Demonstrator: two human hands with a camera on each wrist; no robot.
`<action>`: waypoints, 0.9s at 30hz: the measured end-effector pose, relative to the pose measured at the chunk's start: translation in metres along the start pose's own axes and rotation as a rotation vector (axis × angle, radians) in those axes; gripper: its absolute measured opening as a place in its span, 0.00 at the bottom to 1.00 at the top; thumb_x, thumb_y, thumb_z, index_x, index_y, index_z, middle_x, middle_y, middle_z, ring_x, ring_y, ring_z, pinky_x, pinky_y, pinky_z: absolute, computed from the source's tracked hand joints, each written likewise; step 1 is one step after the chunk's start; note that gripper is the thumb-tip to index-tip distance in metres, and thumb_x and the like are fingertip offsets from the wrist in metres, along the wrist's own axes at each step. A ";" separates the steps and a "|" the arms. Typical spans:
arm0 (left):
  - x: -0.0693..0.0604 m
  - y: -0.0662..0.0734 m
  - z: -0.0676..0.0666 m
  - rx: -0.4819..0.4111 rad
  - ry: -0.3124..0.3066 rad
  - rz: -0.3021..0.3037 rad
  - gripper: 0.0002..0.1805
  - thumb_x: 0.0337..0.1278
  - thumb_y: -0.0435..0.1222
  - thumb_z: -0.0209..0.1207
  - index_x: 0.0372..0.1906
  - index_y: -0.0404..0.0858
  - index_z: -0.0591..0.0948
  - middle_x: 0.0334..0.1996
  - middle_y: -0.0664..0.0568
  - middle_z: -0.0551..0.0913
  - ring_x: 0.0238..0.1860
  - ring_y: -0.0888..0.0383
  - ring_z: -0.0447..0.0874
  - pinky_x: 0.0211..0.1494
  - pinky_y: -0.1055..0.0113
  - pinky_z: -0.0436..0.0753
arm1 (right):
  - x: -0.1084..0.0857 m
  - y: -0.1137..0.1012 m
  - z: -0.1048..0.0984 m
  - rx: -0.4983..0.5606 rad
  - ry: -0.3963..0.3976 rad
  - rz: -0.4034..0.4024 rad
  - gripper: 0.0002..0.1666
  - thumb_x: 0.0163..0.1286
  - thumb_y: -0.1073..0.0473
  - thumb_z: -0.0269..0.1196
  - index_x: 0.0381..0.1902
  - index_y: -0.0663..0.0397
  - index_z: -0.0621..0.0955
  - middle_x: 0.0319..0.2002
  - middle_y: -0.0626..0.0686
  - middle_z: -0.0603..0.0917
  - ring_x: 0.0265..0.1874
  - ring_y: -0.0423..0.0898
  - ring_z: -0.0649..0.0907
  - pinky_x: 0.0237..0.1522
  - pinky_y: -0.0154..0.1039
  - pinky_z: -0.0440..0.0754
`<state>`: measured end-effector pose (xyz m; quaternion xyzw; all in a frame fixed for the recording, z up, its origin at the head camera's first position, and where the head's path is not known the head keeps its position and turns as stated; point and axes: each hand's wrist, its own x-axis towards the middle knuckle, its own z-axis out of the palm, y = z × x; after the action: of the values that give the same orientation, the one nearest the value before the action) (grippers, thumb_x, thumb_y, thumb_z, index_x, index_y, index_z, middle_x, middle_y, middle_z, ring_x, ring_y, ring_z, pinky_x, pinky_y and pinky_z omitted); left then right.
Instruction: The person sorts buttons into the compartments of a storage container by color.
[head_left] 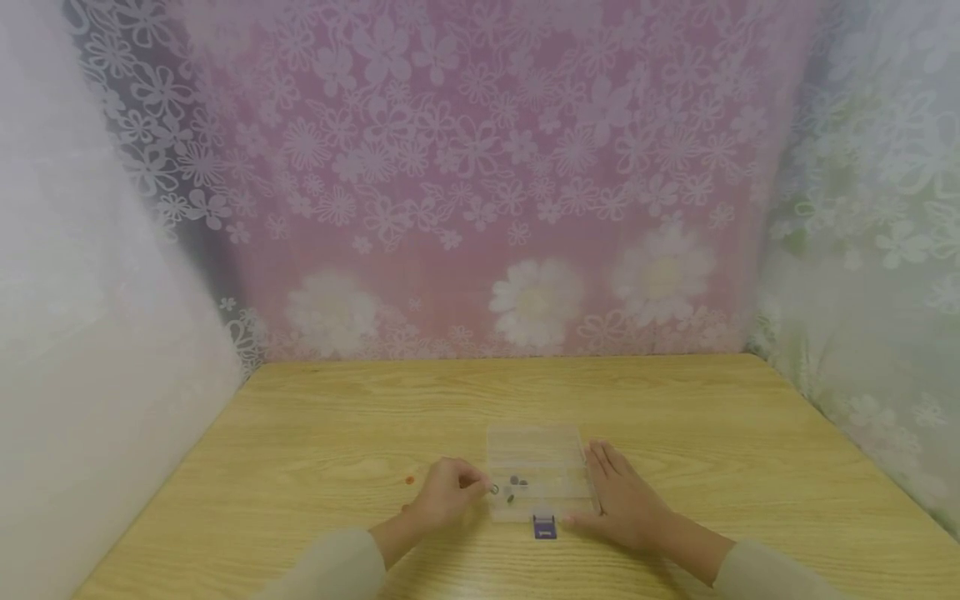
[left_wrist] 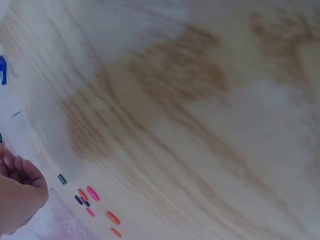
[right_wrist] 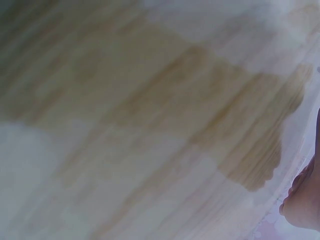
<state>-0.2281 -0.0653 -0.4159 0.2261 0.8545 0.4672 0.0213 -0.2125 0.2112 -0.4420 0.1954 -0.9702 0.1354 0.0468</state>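
In the head view, low in the middle of the frame, a clear box [head_left: 517,516] sits on the wood-grain bench [head_left: 300,467], its lid [head_left: 534,442] laid back on the far side and a purple latch [head_left: 545,527] hanging at the near edge. The left hand [head_left: 446,498] is at the box's left edge, fingers curled, a small dark ring [head_left: 495,489] pinched at their tips. A couple of purple pieces [head_left: 513,480] and a dark green piece [head_left: 511,498] lie inside the box. The right hand [head_left: 628,507] rests along the right side, fingers straight and gripping nothing that I can make out — it seems to be steadying the box. An orange ring [head_left: 409,480] lies on the bench, left of the left hand.

The left wrist view has the left hand at the lower left, fingers bent in, with the dark ring just showing at the left edge. Beside it, at lower left of centre, loose rings [left_wrist: 93,193] in pink, orange and dark shades lie scattered on the bench.

The right wrist view catches only part of the right hand, at the lower right; I can't tell its fingers' state from there.

I'd judge the step in hand to be putting the ring into the box — the next move calls for loosening the pinch over a compartment, the box held steady, then reaching for another loose ring.
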 end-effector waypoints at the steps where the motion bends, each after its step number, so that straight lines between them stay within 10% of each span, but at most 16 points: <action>1: 0.000 0.001 0.001 -0.003 -0.002 -0.001 0.06 0.54 0.32 0.60 0.30 0.31 0.83 0.32 0.42 0.85 0.34 0.54 0.82 0.39 0.67 0.82 | 0.000 0.000 0.000 0.000 -0.001 -0.001 0.62 0.57 0.24 0.52 0.67 0.74 0.55 0.68 0.72 0.54 0.69 0.67 0.54 0.67 0.59 0.56; 27: 0.001 0.001 0.019 0.038 0.009 0.033 0.04 0.50 0.29 0.62 0.25 0.31 0.84 0.27 0.47 0.83 0.28 0.68 0.72 0.32 0.76 0.74 | 0.000 0.002 0.001 -0.010 0.002 -0.012 0.62 0.57 0.25 0.52 0.67 0.74 0.56 0.68 0.72 0.55 0.68 0.67 0.55 0.67 0.59 0.56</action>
<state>-0.2238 -0.0493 -0.4256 0.2384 0.8595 0.4521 0.0052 -0.2136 0.2121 -0.4435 0.2009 -0.9696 0.1304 0.0498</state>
